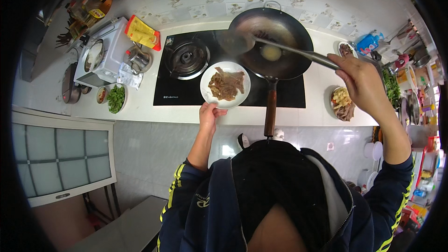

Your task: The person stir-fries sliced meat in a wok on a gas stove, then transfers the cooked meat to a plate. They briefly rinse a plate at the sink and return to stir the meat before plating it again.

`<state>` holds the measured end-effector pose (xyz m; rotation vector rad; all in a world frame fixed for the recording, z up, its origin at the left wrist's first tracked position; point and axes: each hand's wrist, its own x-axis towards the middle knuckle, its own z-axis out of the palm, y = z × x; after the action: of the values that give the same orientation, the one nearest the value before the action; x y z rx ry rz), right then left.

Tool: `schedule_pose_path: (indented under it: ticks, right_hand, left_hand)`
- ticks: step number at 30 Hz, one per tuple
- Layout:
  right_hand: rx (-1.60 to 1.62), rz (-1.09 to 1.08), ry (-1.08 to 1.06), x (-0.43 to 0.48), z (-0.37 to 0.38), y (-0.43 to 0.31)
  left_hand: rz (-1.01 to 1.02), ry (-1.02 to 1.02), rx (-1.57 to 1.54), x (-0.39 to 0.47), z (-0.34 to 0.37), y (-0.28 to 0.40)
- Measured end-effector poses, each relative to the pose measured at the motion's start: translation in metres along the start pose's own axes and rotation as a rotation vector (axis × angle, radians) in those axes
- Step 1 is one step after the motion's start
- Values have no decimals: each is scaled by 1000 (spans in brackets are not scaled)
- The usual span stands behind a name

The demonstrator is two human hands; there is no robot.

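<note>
My left hand [209, 116] grips the near rim of a white plate [206, 92] that bears sliced brown meat [226, 84]. The plate is over the front middle of the black gas hob [182, 94]. My right hand [357, 77] holds the long metal handle of a ladle or spatula [297, 53]; its blurred head is at the left rim of the wok. The dark wok [297, 35], with a wooden handle [270, 108] towards me, sits on the right burner. A pale yellowish patch [271, 53] and some dark bits lie inside it.
On the left are a bare burner [186, 56], a metal pot [141, 59], a yellow packet [142, 32], a white appliance [117, 38], and a bowl of chopped greens [116, 98]. To the right stand a plate of pale and brown food [343, 104], a small dish [346, 49] and leafy greens [390, 85].
</note>
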<state>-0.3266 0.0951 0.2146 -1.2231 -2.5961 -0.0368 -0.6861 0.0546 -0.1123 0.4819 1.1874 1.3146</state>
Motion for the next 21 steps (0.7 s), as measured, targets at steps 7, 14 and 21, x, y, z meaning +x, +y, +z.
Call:
schedule_pose_path:
  ticks: [7,14,21]
  right_hand:
    - [667,612,-9,-34,98,68]
    - [1033,972,-27,-44,195,81]
    - [1239,994,11,-45,230,76]
  left_hand:
    - [72,2,-36,-19,-2,15]
    - [116,-50,-21,-47,15,45]
    - [71,-186,53,-57,43,64]
